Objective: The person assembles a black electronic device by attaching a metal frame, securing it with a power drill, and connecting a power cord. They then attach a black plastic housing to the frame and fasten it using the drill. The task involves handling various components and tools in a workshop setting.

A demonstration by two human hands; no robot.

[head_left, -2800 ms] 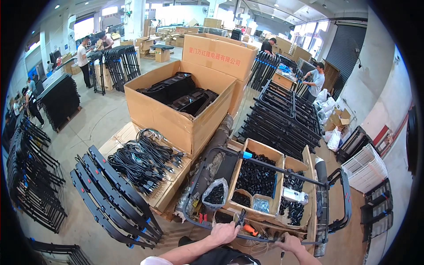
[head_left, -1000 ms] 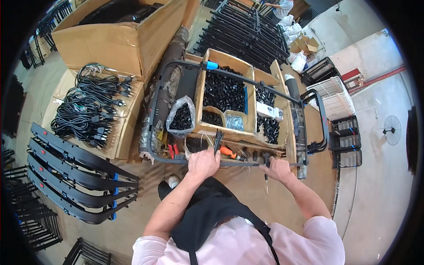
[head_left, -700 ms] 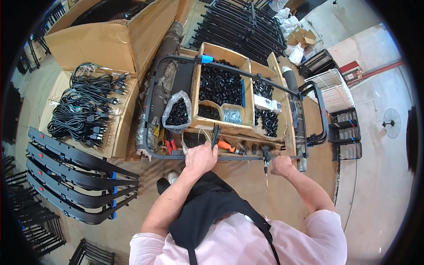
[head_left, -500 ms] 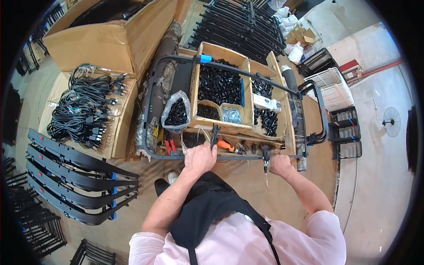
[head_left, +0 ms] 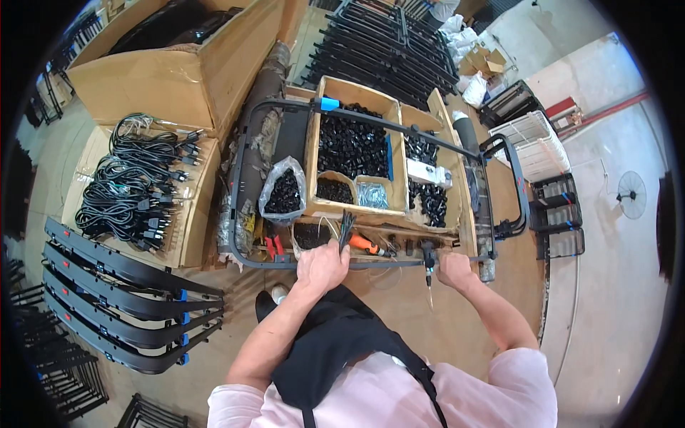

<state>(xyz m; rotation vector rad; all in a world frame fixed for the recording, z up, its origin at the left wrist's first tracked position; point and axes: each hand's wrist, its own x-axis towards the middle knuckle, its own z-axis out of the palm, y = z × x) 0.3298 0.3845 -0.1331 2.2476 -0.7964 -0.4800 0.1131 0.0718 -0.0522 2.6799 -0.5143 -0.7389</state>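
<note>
The person wears a pale pink short-sleeved shirt under a black apron with shoulder straps.

A bundle of thin black ties (head_left: 345, 227) is gripped in a closed fist just left of frame centre, its ends fanning upward. A small dark screwdriver-like tool (head_left: 428, 262) is held upright, right of centre, tip pointing down.

Our left hand (head_left: 322, 265) grips a bundle of black ties (head_left: 345, 227); our right hand (head_left: 454, 269) clasps the black frame bar (head_left: 399, 262), cardboard trays (head_left: 353, 153) just beyond.
</note>
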